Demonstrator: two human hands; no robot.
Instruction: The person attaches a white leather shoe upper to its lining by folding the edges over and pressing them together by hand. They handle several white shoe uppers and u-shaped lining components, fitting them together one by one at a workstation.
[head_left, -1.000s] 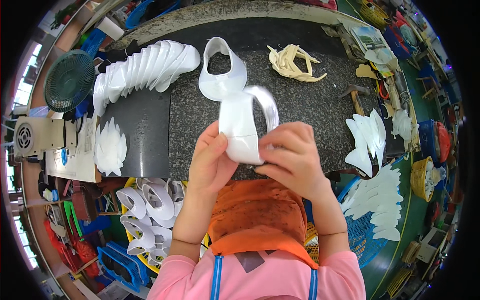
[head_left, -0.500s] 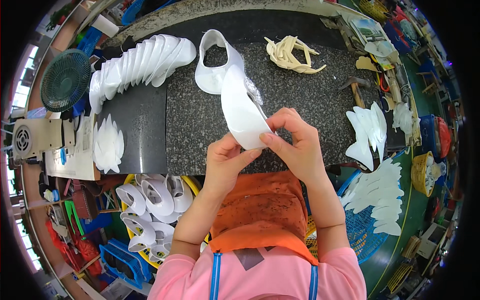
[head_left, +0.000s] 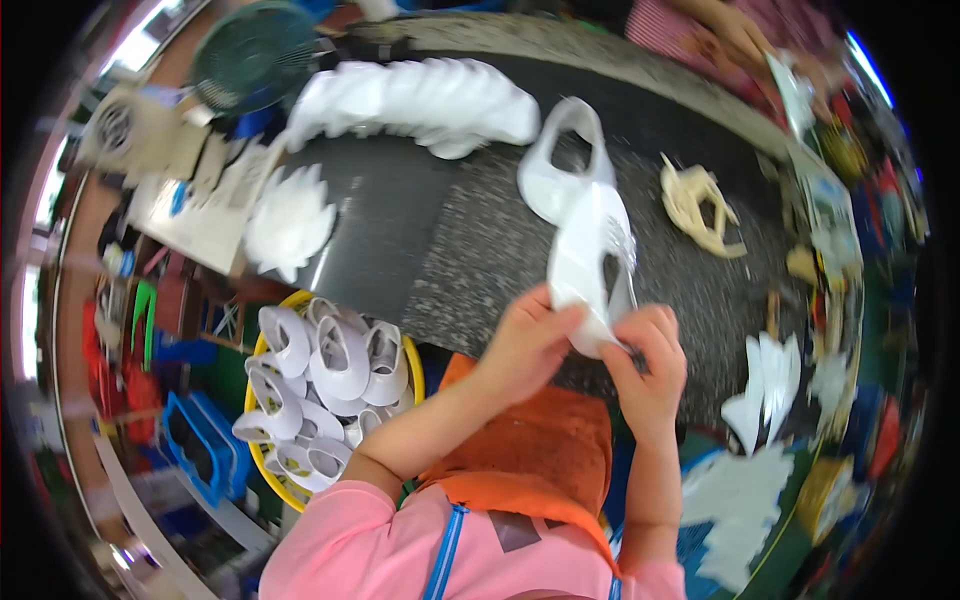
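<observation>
The broadest thing about the fingers is the speckled dark worktop [head_left: 480, 240], spread beneath and beyond them. Well to their left, and nearer the body, a yellow basket [head_left: 417, 385] holds a heap of looped white pieces. Far ahead and left of the fingers lies a long row of glossy white pieces [head_left: 420, 105], blurred.

Next in size come the hands. The left hand [head_left: 532, 335] has its thumb and fingers clamped on the left side of the near end of a white shoe upper [head_left: 578, 250]; the right hand [head_left: 650, 355] pinches that same end from the right. So the upper is just ahead of the fingertips, reaching away from them toward another white upper [head_left: 542, 195], which it overlaps in view; whether the two touch I cannot tell.

The held upper looks light and thin, bendy yet springy enough to keep its curve, and probably a little slippery on its shiny face. The narrow near end seems the sound place to grip, since pressing mid-span would likely crease it. It is smooth and plain white, curving around an opening, with a small glinting textured patch [head_left: 622, 240] along its right edge.
</observation>
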